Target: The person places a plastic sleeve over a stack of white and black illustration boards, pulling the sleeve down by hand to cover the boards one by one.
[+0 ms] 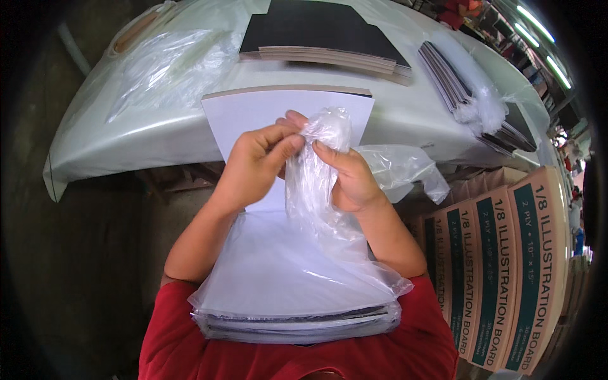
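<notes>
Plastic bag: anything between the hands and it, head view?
Nothing visible. The left hand and right hand both pinch the bunched top of the clear plastic bag directly. The bag wraps the lower part of a stack of white boards; the stack's top sticks out bare behind the hands.

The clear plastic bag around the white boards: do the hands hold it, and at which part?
Yes. Both the left hand and the right hand pinch the clear plastic bag at its gathered open end, above the stack of white boards.
</notes>
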`<state>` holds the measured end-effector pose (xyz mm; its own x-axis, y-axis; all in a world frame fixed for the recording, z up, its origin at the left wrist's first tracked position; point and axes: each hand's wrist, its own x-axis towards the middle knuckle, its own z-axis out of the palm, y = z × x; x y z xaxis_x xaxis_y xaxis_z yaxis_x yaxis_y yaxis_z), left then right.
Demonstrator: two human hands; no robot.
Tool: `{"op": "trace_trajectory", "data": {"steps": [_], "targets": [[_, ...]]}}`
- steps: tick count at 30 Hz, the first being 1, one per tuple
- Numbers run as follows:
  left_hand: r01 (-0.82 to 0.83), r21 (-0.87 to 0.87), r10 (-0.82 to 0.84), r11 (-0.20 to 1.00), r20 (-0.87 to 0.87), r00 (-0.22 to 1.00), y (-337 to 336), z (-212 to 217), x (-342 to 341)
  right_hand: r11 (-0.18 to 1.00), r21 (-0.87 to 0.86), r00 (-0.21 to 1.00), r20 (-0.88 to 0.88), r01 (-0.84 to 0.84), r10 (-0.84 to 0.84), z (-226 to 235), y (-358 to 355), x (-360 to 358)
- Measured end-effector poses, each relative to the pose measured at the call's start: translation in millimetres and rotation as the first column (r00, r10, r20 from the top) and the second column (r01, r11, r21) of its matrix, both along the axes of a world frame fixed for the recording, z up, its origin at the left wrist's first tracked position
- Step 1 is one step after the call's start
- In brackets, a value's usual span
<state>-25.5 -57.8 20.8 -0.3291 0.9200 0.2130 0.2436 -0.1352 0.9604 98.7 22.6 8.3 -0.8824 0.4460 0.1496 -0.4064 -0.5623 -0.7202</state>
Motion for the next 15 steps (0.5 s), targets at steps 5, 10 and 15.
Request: {"op": "trace_trajectory", "data": {"steps": [5,10,15], "targets": [[-0.041,0.089,0.029,0.995,0.138,0.990,0,-6,-6,0.983,0.039,0.975,0.128,0.177,-0.181,-11,7,1],[-0.010,0.005,0.009,1.000,0.189,0.982,-2,-1,-6,0.933,0.089,0.929,0.101,0.348,-0.356,-18,9,-4],[-0.054,0.051,0.052,0.997,0.054,0.997,2,-6,-12,0.957,0.105,0.959,0.063,0.270,-0.277,-17,14,0]]}}
